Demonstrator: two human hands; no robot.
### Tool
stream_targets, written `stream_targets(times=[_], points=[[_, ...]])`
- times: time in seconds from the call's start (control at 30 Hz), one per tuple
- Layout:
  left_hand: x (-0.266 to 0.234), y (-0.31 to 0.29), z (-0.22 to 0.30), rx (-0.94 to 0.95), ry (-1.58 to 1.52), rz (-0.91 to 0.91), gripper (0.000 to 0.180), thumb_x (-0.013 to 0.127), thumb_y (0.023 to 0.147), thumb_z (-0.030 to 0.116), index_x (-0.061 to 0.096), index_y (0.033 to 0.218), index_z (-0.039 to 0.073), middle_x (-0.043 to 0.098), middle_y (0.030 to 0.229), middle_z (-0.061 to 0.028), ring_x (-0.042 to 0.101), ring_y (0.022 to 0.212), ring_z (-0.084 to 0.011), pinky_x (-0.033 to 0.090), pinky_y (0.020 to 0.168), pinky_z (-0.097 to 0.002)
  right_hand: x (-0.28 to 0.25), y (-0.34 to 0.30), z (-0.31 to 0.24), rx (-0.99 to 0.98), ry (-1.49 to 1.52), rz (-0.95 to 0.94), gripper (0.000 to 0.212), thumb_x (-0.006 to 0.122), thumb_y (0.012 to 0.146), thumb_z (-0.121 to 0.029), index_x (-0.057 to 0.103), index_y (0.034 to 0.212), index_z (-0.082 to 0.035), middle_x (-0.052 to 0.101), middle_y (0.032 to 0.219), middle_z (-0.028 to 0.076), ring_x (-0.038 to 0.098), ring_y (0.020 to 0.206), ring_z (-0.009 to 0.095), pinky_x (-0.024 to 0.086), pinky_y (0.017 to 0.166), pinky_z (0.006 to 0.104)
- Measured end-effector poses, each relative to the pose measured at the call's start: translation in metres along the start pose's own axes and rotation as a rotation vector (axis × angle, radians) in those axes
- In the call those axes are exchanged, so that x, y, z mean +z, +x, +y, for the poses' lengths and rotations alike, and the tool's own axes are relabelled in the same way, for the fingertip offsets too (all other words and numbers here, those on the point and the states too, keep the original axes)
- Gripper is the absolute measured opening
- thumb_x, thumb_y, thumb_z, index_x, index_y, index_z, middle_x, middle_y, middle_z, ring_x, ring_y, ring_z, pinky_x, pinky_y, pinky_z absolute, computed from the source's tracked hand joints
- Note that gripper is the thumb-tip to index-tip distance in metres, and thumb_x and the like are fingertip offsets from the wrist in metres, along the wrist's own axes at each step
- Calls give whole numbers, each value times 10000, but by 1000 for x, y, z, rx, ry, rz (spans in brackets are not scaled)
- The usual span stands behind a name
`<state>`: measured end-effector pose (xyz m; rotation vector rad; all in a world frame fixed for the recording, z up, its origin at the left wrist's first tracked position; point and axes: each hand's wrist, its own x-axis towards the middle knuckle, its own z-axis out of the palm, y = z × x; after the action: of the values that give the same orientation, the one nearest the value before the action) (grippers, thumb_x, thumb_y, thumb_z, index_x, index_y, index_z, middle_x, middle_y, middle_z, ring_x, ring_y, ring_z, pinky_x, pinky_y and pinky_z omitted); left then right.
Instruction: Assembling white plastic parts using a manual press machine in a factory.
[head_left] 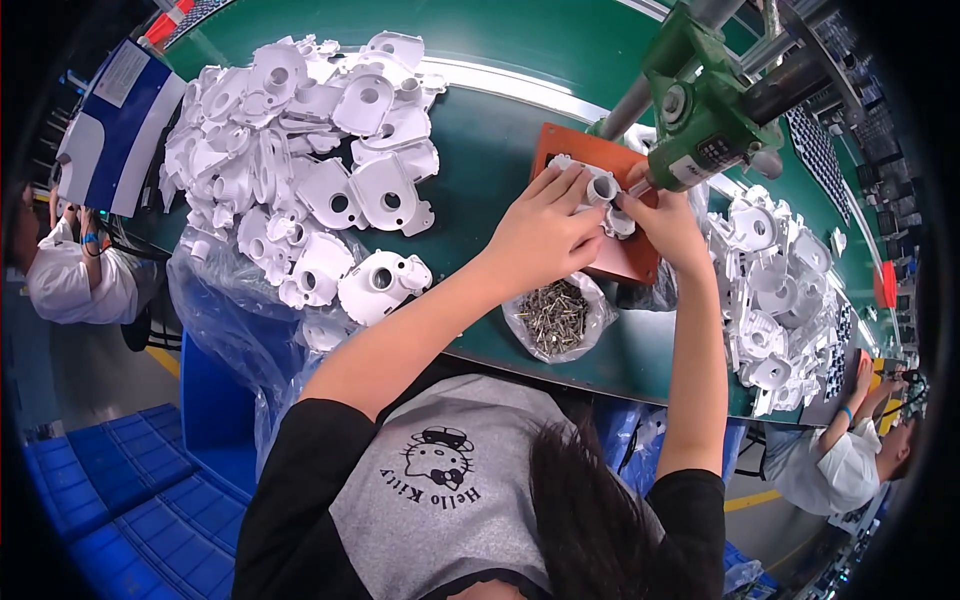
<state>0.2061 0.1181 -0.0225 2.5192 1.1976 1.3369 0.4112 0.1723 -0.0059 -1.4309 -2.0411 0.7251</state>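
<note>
A small white plastic part (600, 195) sits on an orange pad (590, 205) on the green table (490, 150). It has a round tube on top, and the tube's open end faces up toward the camera. The rest of the part is mostly hidden, so I cannot tell which way its long side runs.

The left hand (545, 230) lies over the near side of the part. Its fingers are curled and pressed on the part, with the fingertips right beside the tube. The left arm comes up from the bottom and slants to the right.

The right hand (665, 225) is on the other side, touching the part too. Its fingers are bent close together, holding it. The right arm runs almost straight up from the bottom edge.

A green power tool (705, 110) hangs just above the right hand. A clear bag of small metal screws (555, 315) lies near the left wrist. A big pile of white parts (310, 170) is on the left, and another pile (775, 300) is on the right.
</note>
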Motion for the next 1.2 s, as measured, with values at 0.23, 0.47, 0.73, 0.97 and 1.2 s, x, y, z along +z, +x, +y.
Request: stream_targets(times=[0.23,0.47,0.73,0.97,1.2], points=[[-1,-1,0,-49,-10,-41,268,662,754,211,659,977,63,586,1176,-200,525,1171,-337,377,1033,-475,8,-23,-32,-53,-253,322,284,701,763,-98,566,997,-12,548,932,110,513,854,222,415,768,353],[1,-3,-2,-26,4,-32,272,663,755,226,657,974,65,585,1170,-215,526,1167,-343,378,1030,-475,31,-138,-79,-264,-343,-9,154,715,649,-72,620,770,-64,542,831,63,510,781,258,392,667,373],[3,-3,-3,-39,4,-29,272,658,761,232,657,978,68,588,1175,-208,524,1174,-339,373,1035,-475,37,-145,-85,-224,-486,-61,189,705,634,-56,611,797,-44,514,860,72,501,796,267,399,679,381],[2,-5,-2,-46,-1,-27,265,656,762,229,657,974,71,586,1180,-203,522,1178,-338,372,1036,-474,39,-144,-85,-282,-562,-97,140,679,640,-65,603,756,-48,505,846,71,498,790,257,396,683,372],[4,-3,-2,-37,-2,-20,259,657,759,227,656,968,73,589,1175,-196,523,1175,-338,375,1033,-473,39,-139,-80,-319,-604,-115,83,664,640,-50,592,680,-41,509,791,80,513,758,248,418,668,368]])
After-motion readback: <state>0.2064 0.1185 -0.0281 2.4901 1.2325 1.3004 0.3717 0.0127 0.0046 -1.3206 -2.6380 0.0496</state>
